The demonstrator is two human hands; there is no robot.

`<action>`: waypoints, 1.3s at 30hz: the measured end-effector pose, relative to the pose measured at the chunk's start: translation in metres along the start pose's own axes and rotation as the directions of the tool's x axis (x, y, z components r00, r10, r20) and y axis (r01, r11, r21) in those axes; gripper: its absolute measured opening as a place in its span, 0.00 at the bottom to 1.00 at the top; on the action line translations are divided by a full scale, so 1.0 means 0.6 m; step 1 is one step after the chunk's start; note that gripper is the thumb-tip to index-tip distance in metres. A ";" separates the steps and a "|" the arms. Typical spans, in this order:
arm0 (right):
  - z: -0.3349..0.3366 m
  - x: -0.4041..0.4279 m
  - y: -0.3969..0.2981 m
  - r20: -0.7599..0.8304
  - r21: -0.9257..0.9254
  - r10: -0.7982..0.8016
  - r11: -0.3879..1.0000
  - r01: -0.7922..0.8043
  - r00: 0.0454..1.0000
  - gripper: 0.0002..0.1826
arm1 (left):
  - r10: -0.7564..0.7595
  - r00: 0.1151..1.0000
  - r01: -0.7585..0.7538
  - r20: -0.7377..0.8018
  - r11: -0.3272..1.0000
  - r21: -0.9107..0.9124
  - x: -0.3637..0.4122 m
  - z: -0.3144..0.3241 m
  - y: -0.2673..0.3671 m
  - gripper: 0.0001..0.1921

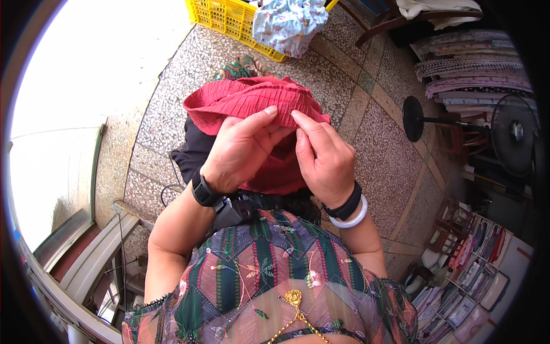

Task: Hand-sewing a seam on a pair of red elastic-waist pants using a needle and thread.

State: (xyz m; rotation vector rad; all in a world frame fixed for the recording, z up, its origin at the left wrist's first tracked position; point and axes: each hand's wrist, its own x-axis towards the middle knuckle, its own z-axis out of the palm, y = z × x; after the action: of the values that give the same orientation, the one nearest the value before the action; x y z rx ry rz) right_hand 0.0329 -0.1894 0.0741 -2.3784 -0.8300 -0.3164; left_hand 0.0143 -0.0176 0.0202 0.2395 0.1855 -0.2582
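Observation:
A crinkled red cloth point(253, 96), perhaps a garment, lies bunched over my lap, part of it hanging down between my forearms. My left hand point(242, 148) is turned palm up and grips the cloth's near edge, its thumb on top and its fingers underneath. Close beside it, my right hand point(326, 157) pinches the same edge between thumb and forefinger. The fingertips of both hands almost meet; a small thing between them could not be made out. Dark cloth point(197, 148) shows under the red cloth on the left.
Ahead on the terrazzo floor point(382, 172) stands a yellow plastic crate point(225, 19) with light blue printed cloth point(290, 26) draped over it. On the right are a pedestal fan point(513, 127), stacked fabrics point(477, 69) and a wooden chair point(451, 219). A metal frame point(101, 253) stands at left.

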 end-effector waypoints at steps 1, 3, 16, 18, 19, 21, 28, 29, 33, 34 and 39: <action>-0.001 0.001 -0.001 0.001 0.000 0.000 1.000 0.000 1.000 0.19 | 0.009 1.000 -0.009 -0.001 1.000 0.007 -0.001 0.004 0.000 0.09; -0.003 0.002 -0.003 0.021 -0.022 0.012 1.000 -0.012 1.000 0.20 | 0.017 1.000 -0.017 -0.001 1.000 0.014 -0.002 0.010 0.000 0.09; 0.000 0.004 -0.005 0.033 -0.074 0.062 0.995 -0.060 0.998 0.21 | 0.041 0.999 -0.038 -0.036 0.997 0.072 -0.001 0.011 -0.004 0.10; 0.002 0.004 -0.003 0.023 -0.070 0.060 0.996 -0.058 0.998 0.21 | 0.055 0.998 -0.053 -0.029 0.996 0.075 -0.001 0.010 -0.006 0.11; 0.003 0.005 -0.004 0.023 -0.070 0.060 0.996 -0.058 0.998 0.21 | 0.062 0.998 -0.059 -0.026 0.995 0.079 -0.001 0.009 -0.007 0.12; 0.005 0.004 -0.006 0.025 -0.074 0.076 0.995 -0.074 0.997 0.20 | 0.067 0.997 -0.065 -0.023 0.994 0.083 -0.001 0.008 -0.008 0.12; 0.009 0.002 -0.003 -0.023 -0.042 0.054 0.998 -0.055 0.998 0.19 | 0.062 0.997 -0.059 -0.036 0.996 0.064 -0.001 0.010 -0.008 0.12; 0.009 0.002 -0.003 -0.019 -0.043 0.050 0.998 -0.051 0.999 0.19 | 0.058 0.997 -0.055 -0.047 0.996 0.065 0.000 0.008 -0.008 0.12; 0.007 0.004 -0.003 0.017 -0.059 0.056 0.997 -0.054 0.998 0.20 | 0.064 0.997 -0.062 -0.034 0.996 0.069 0.001 0.005 -0.010 0.12; 0.007 0.004 -0.003 0.016 -0.059 0.056 0.997 -0.055 0.998 0.20 | 0.067 0.997 -0.064 -0.042 0.995 0.075 0.001 0.007 -0.010 0.12; 0.009 0.004 -0.005 0.032 -0.105 0.065 0.993 -0.061 0.997 0.21 | 0.066 0.996 -0.062 -0.056 0.995 0.073 0.001 0.011 -0.010 0.11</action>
State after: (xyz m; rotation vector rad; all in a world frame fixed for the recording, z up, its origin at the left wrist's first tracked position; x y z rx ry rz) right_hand 0.0329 -0.1831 0.0720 -2.5082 -0.7698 -0.2997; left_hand 0.0144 -0.0248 0.0251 0.3238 0.2265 -0.1948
